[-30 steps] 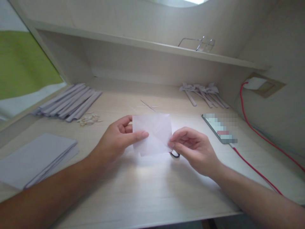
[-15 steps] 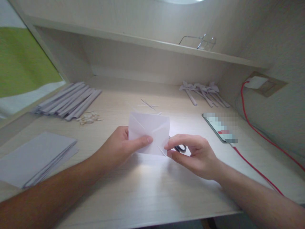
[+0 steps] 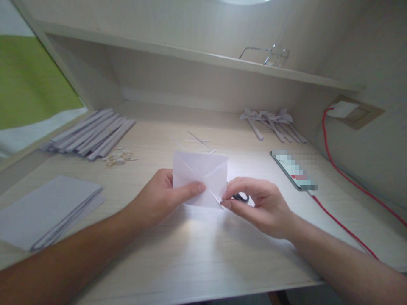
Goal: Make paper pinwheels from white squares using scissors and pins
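The pale wooden desk (image 3: 152, 271) is lying under everything, with the paper sheet (image 3: 202, 169) serving as the clock's hub and twelve pointing away from you. At nine o'clock the folded paper stack (image 3: 54, 207) is resting beside your left forearm; at ten the rolled paper tubes (image 3: 95, 133) are lying heaped. Your left hand (image 3: 159, 192) is holding the sheet from between eight and nine, thumb lying across the front, fingers mostly hiding behind. Light pressure is probably serving best there, since a hard thumb could be wrinkling such thin paper. Your right hand (image 3: 260, 207) is pinching the sheet's lower right corner at four o'clock; whether both layers or one, I cannot tell. You are holding the sheet just above the desk, its diagonal creases showing. A slanting line, perhaps a slit, is running from that corner toward your left thumb, so tugging would likely be risking a tear; easing the corner with fingertips alone is looking safer. At three o'clock a phone (image 3: 291, 169) is charging or at least trailing a red cable (image 3: 343, 226). A dark loop (image 3: 246, 199) is sitting just beside your right fingers.
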Motion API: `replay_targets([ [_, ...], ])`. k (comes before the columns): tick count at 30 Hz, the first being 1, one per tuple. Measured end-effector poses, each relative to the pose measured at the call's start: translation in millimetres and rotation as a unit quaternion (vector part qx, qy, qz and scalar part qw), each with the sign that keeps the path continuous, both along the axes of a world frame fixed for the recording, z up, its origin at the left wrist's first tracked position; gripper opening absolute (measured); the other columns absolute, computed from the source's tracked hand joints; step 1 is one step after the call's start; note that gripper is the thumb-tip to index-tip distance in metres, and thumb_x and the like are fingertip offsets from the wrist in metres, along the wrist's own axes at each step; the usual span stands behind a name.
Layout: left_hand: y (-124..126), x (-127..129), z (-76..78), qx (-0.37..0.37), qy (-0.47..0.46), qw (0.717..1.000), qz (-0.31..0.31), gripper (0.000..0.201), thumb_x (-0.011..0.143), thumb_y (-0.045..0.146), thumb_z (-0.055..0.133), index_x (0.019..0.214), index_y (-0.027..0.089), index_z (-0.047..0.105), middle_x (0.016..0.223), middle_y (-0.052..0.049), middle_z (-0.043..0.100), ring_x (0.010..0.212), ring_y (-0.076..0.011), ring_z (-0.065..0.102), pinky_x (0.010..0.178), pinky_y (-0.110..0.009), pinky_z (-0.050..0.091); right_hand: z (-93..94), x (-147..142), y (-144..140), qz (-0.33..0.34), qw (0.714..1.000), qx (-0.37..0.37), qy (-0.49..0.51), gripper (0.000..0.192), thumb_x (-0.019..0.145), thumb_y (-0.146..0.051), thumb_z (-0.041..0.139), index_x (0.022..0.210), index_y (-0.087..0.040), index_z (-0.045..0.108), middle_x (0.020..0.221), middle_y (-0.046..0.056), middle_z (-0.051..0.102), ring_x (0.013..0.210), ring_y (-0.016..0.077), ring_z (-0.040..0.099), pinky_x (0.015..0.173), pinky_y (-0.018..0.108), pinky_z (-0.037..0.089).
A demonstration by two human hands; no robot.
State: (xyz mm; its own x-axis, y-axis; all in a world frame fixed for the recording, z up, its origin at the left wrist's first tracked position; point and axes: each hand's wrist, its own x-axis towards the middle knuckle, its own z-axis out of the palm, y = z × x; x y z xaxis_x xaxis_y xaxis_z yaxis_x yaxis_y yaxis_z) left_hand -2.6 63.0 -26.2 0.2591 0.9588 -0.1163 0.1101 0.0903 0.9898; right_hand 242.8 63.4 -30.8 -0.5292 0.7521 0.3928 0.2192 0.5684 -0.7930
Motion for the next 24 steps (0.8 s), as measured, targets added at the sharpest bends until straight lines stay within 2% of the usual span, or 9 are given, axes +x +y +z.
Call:
replay_targets([
  [6,-0.7,1.2,0.3,0.006,-0.016,1.0,-0.008,0.025,0.079,0.042,0.081,0.086,0.018,0.082,0.08,-0.004,0.079,0.069,-0.0195,0.068,0.064,-0.025,0.051,-2.4,0.2,0.3,-0.023,0.999,-0.033,0.016,0.005,0.09,-0.015,0.073,0.092,-0.018,0.075,0.087,0.008,0.076,0.078,0.02,0.069,0.07,0.035,0.05],
  [11,3.1,-1.1,2.8,0.014,-0.007,0.999,-0.035,0.021,0.074,0.038,0.086,0.08,0.019,0.081,0.067,-0.002,0.075,0.061,-0.0187,0.066,0.057,-0.025,0.049,-2.7,0.4,1.0,-0.022,1.0,0.005,0.011,0.012,0.085,-0.007,0.07,0.089,-0.018,0.074,0.086,0.007,0.076,0.076,0.0196,0.069,0.069,0.035,0.052],
  [14,4.6,-2.4,1.9,0.009,-0.005,0.999,-0.039,0.023,0.072,0.038,0.088,0.083,0.019,0.08,0.067,-0.002,0.075,0.06,-0.019,0.066,0.054,-0.024,0.047,-2.7,0.4,1.4,-0.015,1.0,0.022,-0.002,0.017,0.081,-0.003,0.068,0.088,-0.018,0.074,0.085,0.006,0.076,0.075,0.0188,0.068,0.069,0.034,0.052],
  [19,3.0,1.0,-1.9,-0.005,-0.019,1.0,-0.01,0.025,0.076,0.039,0.085,0.087,0.017,0.079,0.071,-0.002,0.076,0.06,-0.0184,0.065,0.051,-0.024,0.044,-3.2,-0.9,2.0,-0.023,0.999,0.026,-0.008,0.017,0.081,-0.003,0.068,0.087,-0.018,0.074,0.083,0.005,0.076,0.073,0.0177,0.068,0.067,0.033,0.051],
  [24,-0.9,6.1,3.2,-0.002,-0.025,1.0,0.015,0.02,0.075,0.036,0.085,0.081,0.018,0.079,0.055,0.001,0.068,0.055,-0.0184,0.063,0.048,-0.024,0.043,-6.1,1.1,0.3,-0.037,0.999,0.007,0.008,0.015,0.082,-0.006,0.069,0.087,-0.019,0.073,0.085,0.006,0.077,0.077,0.0194,0.07,0.069,0.034,0.052],
])
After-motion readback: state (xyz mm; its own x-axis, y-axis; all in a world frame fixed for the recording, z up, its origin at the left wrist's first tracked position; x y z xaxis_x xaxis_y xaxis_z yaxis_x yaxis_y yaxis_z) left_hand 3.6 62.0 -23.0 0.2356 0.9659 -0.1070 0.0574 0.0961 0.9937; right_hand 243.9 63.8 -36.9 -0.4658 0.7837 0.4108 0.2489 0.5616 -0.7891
